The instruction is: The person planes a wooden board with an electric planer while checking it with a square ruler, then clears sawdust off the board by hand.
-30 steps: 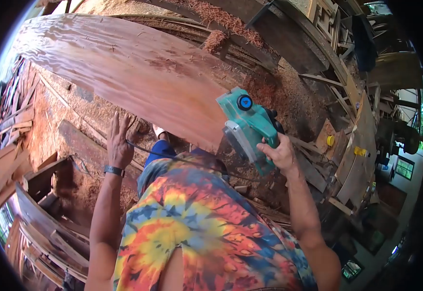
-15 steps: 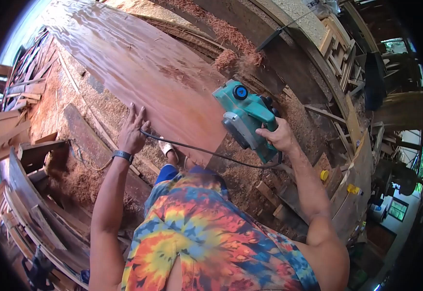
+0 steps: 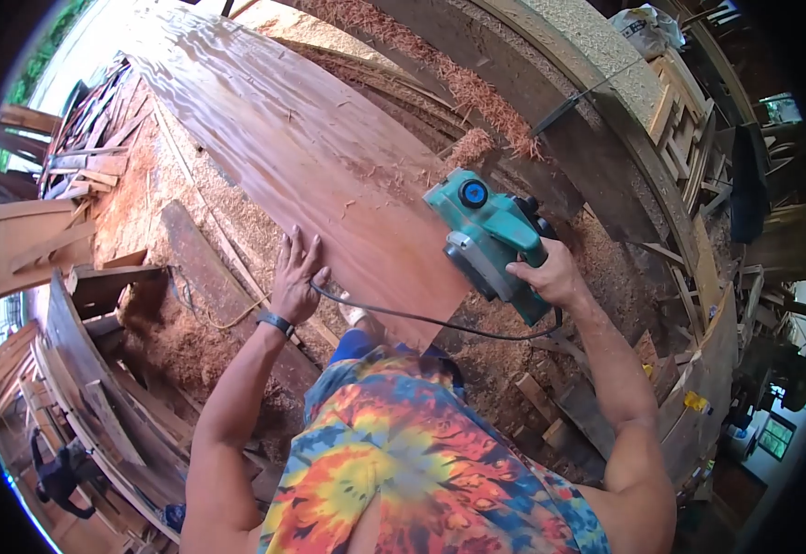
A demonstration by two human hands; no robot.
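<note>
A teal electric planer (image 3: 495, 235) with a blue round knob is over the near right end of a wide reddish wooden plank (image 3: 329, 175). My right hand (image 3: 551, 274) is wrapped round its rear handle. My left hand (image 3: 300, 279), with a dark band on the wrist, is at the plank's left edge, fingers spread a little. The planer's black cord (image 3: 421, 318) runs from the planer to my left hand, where it passes by the thumb; the thumb side looks curled on it. Thin shavings lie on the plank.
Curved dark boards with reddish shavings (image 3: 481, 88) lie beyond the plank. Sawdust and wood scraps (image 3: 541, 397) cover the ground by my feet. More boards (image 3: 98, 369) are stacked at the left. A person (image 3: 61, 475) is at the lower left. A yellow object (image 3: 697, 402) rests at the right.
The view has shifted, so the plank appears further right and steeper. My left hand has come nearer the planer in the picture. My right hand still holds the planer.
</note>
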